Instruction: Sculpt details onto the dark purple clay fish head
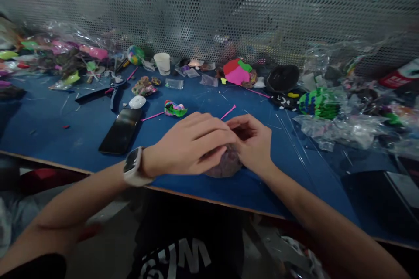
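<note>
Ideally with light, even pressure, the left hand [193,144] cups the purplish lump [225,165] from ten o'clock; the right hand [255,141], at two, curls, grip unclear.

1. An upright grey metal panel with rows of small round holes [281,4] stands behind the table, blurred shapes showing through it
2. A flat, blue-topped work table [81,135] spans the view, its near side finished with a thin brown edge [212,202]
3. Below lies a dim greyish floor [111,239]; a dark red rounded shape [42,178] at left is too shadowed to identify
4. The light is muted, brighter on the tabletop than underneath
</note>
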`<state>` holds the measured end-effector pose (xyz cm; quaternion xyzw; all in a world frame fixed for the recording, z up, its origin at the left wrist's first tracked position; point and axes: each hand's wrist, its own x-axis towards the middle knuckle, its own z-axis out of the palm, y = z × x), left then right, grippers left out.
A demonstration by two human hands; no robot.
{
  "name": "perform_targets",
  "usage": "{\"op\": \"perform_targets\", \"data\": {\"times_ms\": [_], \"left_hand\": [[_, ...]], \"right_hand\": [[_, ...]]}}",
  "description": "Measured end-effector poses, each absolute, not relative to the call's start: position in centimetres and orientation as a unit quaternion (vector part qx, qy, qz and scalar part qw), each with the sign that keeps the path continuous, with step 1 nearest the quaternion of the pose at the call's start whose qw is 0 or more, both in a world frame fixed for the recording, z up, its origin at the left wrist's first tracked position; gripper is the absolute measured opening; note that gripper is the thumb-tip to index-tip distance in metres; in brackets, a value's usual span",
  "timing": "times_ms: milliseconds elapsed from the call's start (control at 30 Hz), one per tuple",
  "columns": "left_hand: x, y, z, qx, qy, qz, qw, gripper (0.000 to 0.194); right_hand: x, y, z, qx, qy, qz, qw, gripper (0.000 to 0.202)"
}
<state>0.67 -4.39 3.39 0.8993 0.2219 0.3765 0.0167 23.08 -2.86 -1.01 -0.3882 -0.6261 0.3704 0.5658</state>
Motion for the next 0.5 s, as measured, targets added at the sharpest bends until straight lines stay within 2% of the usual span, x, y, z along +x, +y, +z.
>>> {"op": "perform_targets", "data": {"times_ms": [133, 333, 500], "left_hand": [[2.2, -0.4, 1.8, 0.915, 0.153, 0.368, -0.057, 0.024], [1.5, 1.8, 0.3, 0.91, 0.153, 0.385, -0.028, 0.02], [0.2, 1.4, 0.0, 0.928, 0.123, 0.326, -0.131, 0.009]], "right_hand": [[23.3, -2.4, -1.2, -0.397, -0.614, 0.372, 0.571, 0.04], [23.9, -1.7, -2.0, -0.396, -0.588, 0.427, 0.562, 0.049], [24.0, -1.9, -2.3, -0.364, -0.623, 0.425, 0.546, 0.043]]}}
